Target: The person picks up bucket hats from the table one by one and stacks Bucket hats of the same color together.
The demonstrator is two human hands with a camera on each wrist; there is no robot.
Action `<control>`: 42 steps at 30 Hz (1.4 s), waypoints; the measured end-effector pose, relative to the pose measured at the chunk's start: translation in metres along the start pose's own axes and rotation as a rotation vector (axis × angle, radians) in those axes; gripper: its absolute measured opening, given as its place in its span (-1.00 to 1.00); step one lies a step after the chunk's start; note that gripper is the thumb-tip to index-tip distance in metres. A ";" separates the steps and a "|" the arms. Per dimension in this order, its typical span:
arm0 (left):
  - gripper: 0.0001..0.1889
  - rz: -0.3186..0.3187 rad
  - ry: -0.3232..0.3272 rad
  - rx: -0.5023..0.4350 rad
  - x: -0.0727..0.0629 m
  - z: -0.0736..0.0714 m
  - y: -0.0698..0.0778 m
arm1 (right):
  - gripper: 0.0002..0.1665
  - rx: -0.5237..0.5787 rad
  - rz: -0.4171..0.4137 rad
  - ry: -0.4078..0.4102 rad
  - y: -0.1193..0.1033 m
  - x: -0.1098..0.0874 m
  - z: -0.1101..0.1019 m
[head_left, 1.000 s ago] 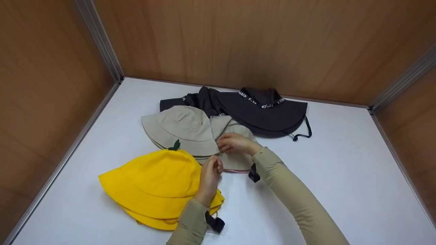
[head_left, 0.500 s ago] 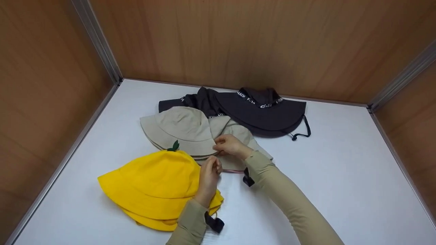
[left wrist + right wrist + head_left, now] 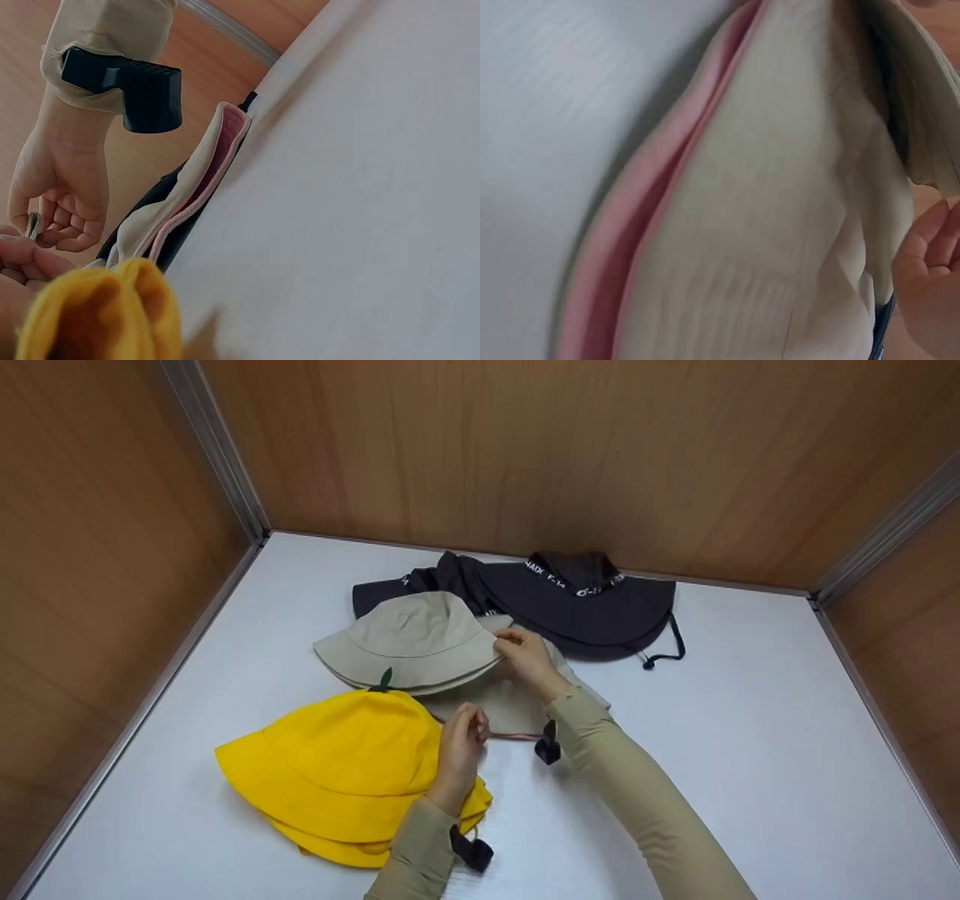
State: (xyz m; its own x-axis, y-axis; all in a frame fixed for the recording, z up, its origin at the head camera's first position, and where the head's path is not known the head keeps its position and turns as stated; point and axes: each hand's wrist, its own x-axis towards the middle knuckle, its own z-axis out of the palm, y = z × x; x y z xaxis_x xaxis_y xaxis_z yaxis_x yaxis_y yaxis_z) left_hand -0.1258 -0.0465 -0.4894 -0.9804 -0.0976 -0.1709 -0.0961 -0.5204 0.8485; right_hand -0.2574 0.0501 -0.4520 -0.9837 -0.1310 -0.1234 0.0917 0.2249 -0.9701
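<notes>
My right hand (image 3: 529,660) pinches the brim edge of a beige bucket hat (image 3: 412,630), its right side raised. In the left wrist view the pinched edge shows between thumb and fingers. Under it lies another beige hat (image 3: 510,706) with a pink edge; the right wrist view shows its pink lining (image 3: 607,247) close up. My left hand (image 3: 460,746), fingers loosely curled, rests beside a yellow bucket hat (image 3: 345,765) with a green leaf tip on top. Nothing shows within the left fingers.
Black hats (image 3: 585,619) with white lettering and a black cord (image 3: 677,639) lie behind the beige ones. Wooden panels (image 3: 525,457) enclose the white table (image 3: 787,735) at the back and both sides.
My right hand has taken hold of the upper beige hat's brim and lifted it up and slightly right, tilting the hat and uncovering more of the one below. The left hand stays put.
</notes>
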 end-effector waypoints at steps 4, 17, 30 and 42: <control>-0.67 0.010 -0.005 0.005 0.000 0.000 0.000 | -0.69 0.283 0.048 0.046 0.002 -0.001 0.004; -0.66 -0.007 0.003 -0.019 0.003 -0.001 0.000 | -0.44 0.117 0.157 -0.199 0.001 -0.010 0.019; -0.68 -0.003 0.005 0.004 0.003 0.000 0.000 | -0.60 0.173 -0.044 -0.181 -0.022 -0.012 -0.001; -0.76 0.010 0.036 0.048 0.005 -0.003 0.002 | -0.66 0.439 -0.149 -0.276 -0.053 -0.029 -0.067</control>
State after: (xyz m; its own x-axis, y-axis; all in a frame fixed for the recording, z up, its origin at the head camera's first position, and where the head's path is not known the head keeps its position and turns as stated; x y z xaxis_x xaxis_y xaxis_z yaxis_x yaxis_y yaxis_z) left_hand -0.1301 -0.0507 -0.4897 -0.9746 -0.1334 -0.1797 -0.0956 -0.4777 0.8733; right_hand -0.2439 0.1068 -0.3825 -0.9190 -0.3931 0.0297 0.0683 -0.2329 -0.9701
